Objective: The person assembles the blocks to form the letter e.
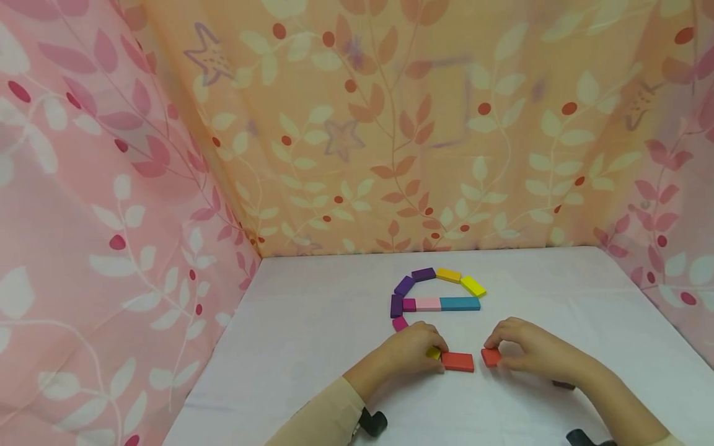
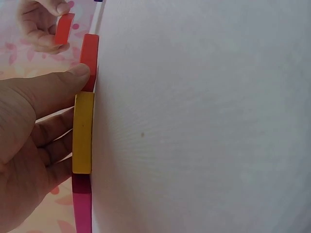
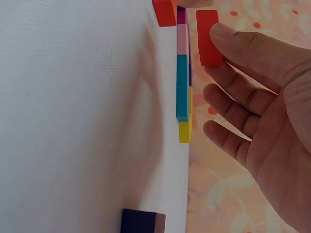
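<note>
My left hand point(image 1: 411, 348) rests at the lower curve of a block outline, its thumb and fingers at the left end of a flat red block point(image 1: 458, 362). A dark yellow block point(image 2: 82, 133) adjoins that red one, partly covered by the hand in the head view, and a magenta block point(image 1: 400, 324) follows it. To the right, my right hand point(image 1: 538, 353) pinches a second red block point(image 3: 209, 39) between thumb and fingers, held above the table. A small gap separates the two red blocks in the head view.
Purple blocks point(image 1: 404, 285), an orange-yellow block point(image 1: 449, 275) and a yellow block point(image 1: 473, 286) form the upper curve. A magenta, a pink point(image 1: 427, 304) and a blue block point(image 1: 460, 304) make a straight bar. A dark block point(image 1: 563, 384) lies below the right wrist. Patterned cloth point(image 1: 390, 124) surrounds the table.
</note>
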Action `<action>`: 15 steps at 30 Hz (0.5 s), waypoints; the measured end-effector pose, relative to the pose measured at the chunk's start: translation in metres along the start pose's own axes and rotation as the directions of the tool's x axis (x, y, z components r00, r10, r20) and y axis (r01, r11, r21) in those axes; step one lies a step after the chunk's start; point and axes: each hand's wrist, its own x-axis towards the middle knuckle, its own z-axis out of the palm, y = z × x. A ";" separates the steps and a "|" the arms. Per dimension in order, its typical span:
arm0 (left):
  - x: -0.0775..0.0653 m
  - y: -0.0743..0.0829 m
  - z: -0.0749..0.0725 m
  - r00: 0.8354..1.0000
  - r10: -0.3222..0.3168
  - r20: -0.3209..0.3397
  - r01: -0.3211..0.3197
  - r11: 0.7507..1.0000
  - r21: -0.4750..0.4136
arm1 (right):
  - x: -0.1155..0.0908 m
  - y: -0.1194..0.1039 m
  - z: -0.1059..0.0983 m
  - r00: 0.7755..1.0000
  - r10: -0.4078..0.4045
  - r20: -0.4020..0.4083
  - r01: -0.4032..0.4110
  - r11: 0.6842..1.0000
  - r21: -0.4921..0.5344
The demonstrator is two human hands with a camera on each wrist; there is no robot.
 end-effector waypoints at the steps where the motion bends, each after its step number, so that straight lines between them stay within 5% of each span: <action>1: 0.000 0.000 0.000 1.000 -0.002 0.000 0.002 1.000 -0.002 | 0.002 0.000 0.001 1.000 0.006 0.005 -0.006 1.000 0.007; 15: 0.002 -0.002 0.002 1.000 0.003 -0.003 -0.003 1.000 0.013 | 0.019 0.004 0.014 0.993 0.073 0.098 -0.082 0.992 0.095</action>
